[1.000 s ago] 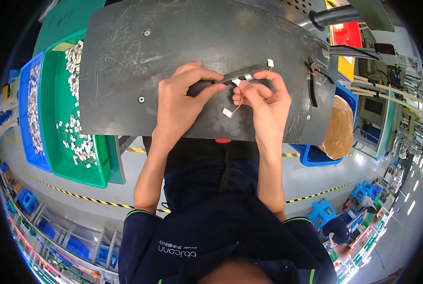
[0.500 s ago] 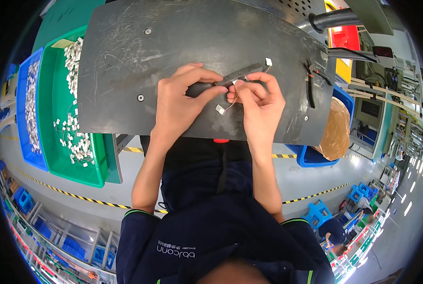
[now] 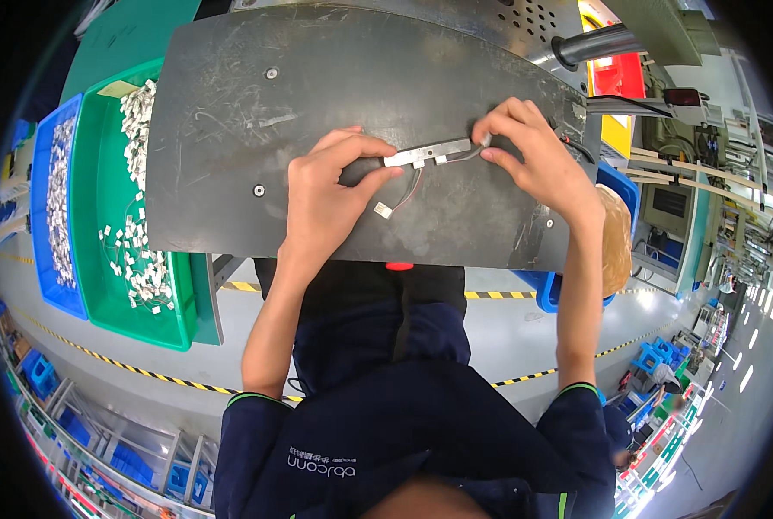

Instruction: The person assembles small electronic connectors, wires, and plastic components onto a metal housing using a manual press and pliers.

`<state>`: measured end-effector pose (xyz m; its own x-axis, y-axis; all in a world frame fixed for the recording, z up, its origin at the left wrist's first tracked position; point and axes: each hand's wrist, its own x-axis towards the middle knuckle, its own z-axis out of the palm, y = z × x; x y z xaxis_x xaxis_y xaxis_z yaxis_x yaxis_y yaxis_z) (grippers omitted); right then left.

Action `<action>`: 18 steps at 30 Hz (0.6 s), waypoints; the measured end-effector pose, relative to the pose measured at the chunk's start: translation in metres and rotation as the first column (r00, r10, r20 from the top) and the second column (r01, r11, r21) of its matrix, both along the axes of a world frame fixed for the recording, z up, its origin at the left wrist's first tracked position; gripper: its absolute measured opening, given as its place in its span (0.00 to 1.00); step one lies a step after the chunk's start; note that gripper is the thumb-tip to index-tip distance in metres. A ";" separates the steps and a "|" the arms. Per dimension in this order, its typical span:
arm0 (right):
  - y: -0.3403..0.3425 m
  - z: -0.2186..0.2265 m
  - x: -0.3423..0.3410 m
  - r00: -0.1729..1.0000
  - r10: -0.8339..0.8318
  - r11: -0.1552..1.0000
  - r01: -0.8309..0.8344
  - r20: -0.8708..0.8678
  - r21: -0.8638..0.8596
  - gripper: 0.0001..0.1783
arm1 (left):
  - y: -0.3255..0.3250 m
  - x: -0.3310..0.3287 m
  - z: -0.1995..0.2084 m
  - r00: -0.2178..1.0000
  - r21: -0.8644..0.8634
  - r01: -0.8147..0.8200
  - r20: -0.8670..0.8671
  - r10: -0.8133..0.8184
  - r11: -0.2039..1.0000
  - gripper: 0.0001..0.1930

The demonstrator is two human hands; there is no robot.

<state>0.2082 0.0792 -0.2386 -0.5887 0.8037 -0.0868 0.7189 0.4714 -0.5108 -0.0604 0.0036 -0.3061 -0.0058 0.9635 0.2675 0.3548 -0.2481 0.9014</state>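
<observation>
My left hand (image 3: 330, 190) pinches the left end of a slim metal bar (image 3: 430, 153) between thumb and fingertips, just above the dark worktable. Two small white connectors sit along the bar's lower edge, each with a thin cable. The left cable (image 3: 415, 186) hangs toward me and ends in a loose white connector (image 3: 383, 209). The other cable (image 3: 466, 157) runs right to my right hand (image 3: 538, 160). There, thumb and forefinger close on its white end connector (image 3: 485, 140), which is partly hidden by the fingers.
Left of the table, a green bin (image 3: 101, 303) and a blue bin (image 3: 68, 298) hold many white connector cables. Pliers (image 3: 579, 147) lie at right, mostly behind my right hand. A blue bin (image 3: 549, 294) with a brown bag (image 3: 616, 242) stands beyond the right edge.
The bar has turned more level, its bright, holed side now showing. My right hand has moved right, from the bar to the end connector of the right cable. My left hand keeps its hold.
</observation>
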 end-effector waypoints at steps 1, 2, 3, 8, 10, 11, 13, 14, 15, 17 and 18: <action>0.001 0.004 0.002 0.997 0.039 0.999 -0.036 0.072 -0.037 0.09 | 0.000 0.000 -0.001 1.000 -0.008 -0.007 0.001 0.007 1.000 0.10; 0.001 0.006 0.003 0.987 0.080 0.995 -0.069 0.141 -0.078 0.08 | 0.000 0.001 -0.002 1.000 -0.017 -0.014 0.002 0.014 1.000 0.10; 0.000 0.006 0.004 0.986 0.082 0.995 -0.072 0.143 -0.073 0.08 | 0.000 0.001 -0.002 1.000 -0.013 -0.017 0.003 0.017 1.000 0.10; -0.012 0.021 -0.002 0.993 0.117 0.821 -0.096 0.001 -0.563 0.09 | 0.000 -0.001 -0.001 0.997 -0.048 -0.069 -0.021 0.068 0.996 0.10; -0.018 0.016 0.008 0.993 0.074 0.810 -0.111 -0.086 -0.576 0.09 | 0.001 0.001 0.004 0.997 -0.065 -0.076 -0.016 0.075 0.995 0.09; -0.021 0.013 0.012 0.989 0.038 0.800 -0.116 -0.143 -0.589 0.08 | 0.001 0.002 0.006 0.997 -0.080 -0.083 -0.011 0.082 0.993 0.09; -0.027 0.000 0.016 0.979 0.001 0.788 -0.125 -0.203 -0.602 0.08 | 0.001 0.002 0.007 0.996 -0.086 -0.084 -0.010 0.083 0.993 0.09; -0.030 -0.010 0.016 0.926 -0.162 0.797 -0.082 -0.342 -0.598 0.08 | 0.001 0.002 0.008 0.996 -0.091 -0.084 -0.006 0.084 0.992 0.09; -0.033 -0.018 0.016 0.827 -0.313 0.798 -0.038 -0.468 -0.602 0.09 | 0.000 0.002 0.008 0.996 -0.092 -0.086 -0.010 0.085 0.992 0.09; -0.037 -0.029 0.004 0.709 -0.438 0.816 0.056 -0.552 -0.576 0.07 | 0.001 0.005 0.008 0.996 -0.075 -0.088 -0.018 0.087 0.993 0.08; -0.038 -0.033 -0.008 0.563 -0.532 0.816 0.141 -0.633 -0.560 0.06 | 0.001 0.003 0.008 0.996 -0.074 -0.092 -0.025 0.090 0.993 0.08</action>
